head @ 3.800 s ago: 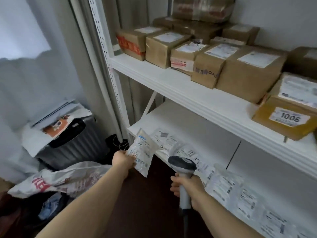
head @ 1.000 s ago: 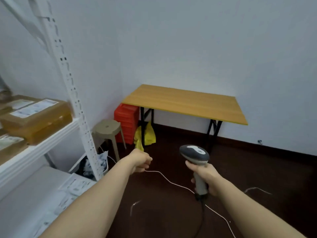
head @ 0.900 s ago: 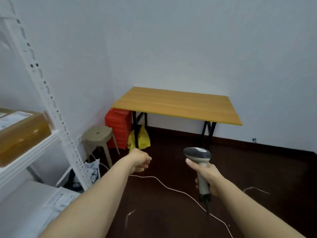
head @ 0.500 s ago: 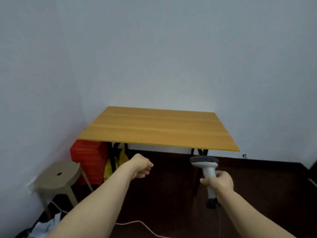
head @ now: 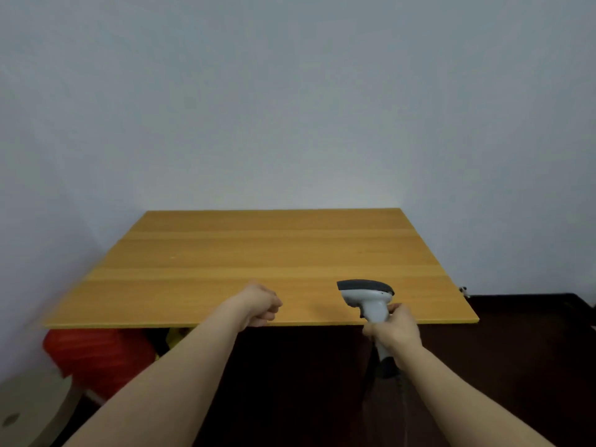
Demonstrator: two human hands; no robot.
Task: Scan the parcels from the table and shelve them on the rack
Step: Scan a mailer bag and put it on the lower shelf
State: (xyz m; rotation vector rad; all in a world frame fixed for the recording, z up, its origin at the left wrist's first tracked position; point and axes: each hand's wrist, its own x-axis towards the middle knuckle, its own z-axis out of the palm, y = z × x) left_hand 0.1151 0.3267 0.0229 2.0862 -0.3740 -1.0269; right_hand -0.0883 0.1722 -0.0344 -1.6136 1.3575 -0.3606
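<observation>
A wooden table stands straight ahead against the white wall, and only its bare planks show. My right hand grips the handle of a grey barcode scanner, held upright over the table's front edge with its dark head pointing left. My left hand hovers at the front edge with its fingers curled into a fist, holding nothing. No parcel and no rack are in view.
Under the table's left end sits a red plastic bin with something yellow beside it. A beige stool stands at the lower left. Dark floor stretches to the right of the table.
I have turned from the rack, which has left the view, and come up to the table. The packet my left hand held 3.8 s ago is gone; the scanner stays in my right hand.
</observation>
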